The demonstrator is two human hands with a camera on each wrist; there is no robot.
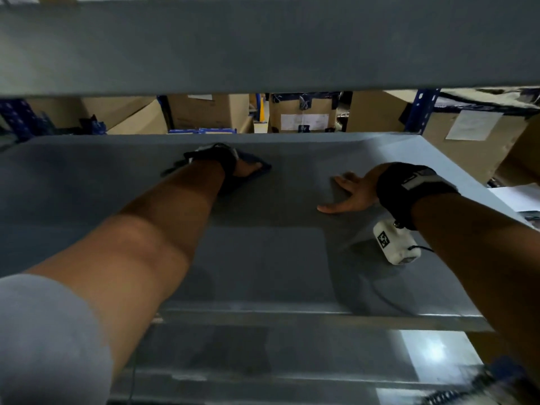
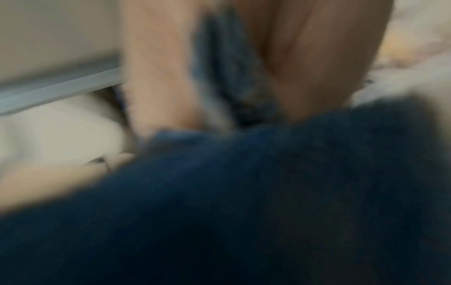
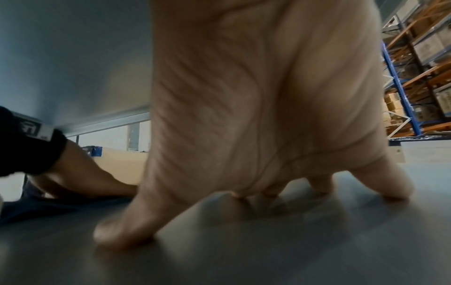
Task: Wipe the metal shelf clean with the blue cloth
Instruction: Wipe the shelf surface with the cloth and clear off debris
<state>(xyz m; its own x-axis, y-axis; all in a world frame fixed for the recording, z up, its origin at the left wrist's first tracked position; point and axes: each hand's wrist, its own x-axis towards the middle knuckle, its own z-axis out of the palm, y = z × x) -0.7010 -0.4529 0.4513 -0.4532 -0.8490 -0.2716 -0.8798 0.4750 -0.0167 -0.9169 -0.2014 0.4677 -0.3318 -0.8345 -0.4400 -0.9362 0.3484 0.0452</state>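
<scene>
A grey metal shelf point(image 1: 263, 252) fills the head view. The dark blue cloth point(image 1: 264, 171) lies on it toward the back, left of centre. My left hand point(image 1: 248, 169) presses down on the cloth with its fingers stretched out. The left wrist view is blurred; there the blue cloth point(image 2: 244, 192) fills the lower half and bulges up between two fingers point(image 2: 158, 77). My right hand point(image 1: 350, 194) rests flat on the bare shelf to the right, fingers spread and holding nothing. In the right wrist view the right hand point(image 3: 256, 192) props on the shelf point(image 3: 268, 250), with the left hand point(image 3: 85, 179) on the cloth point(image 3: 48, 206) beyond it.
Another grey shelf point(image 1: 263, 45) hangs close overhead. Cardboard boxes point(image 1: 304, 112) and blue rack uprights point(image 1: 423, 109) stand behind the shelf's far edge. A lower shelf level point(image 1: 233, 355) shows under the front edge. Racks with boxes point(image 3: 419, 77) stand off to the right.
</scene>
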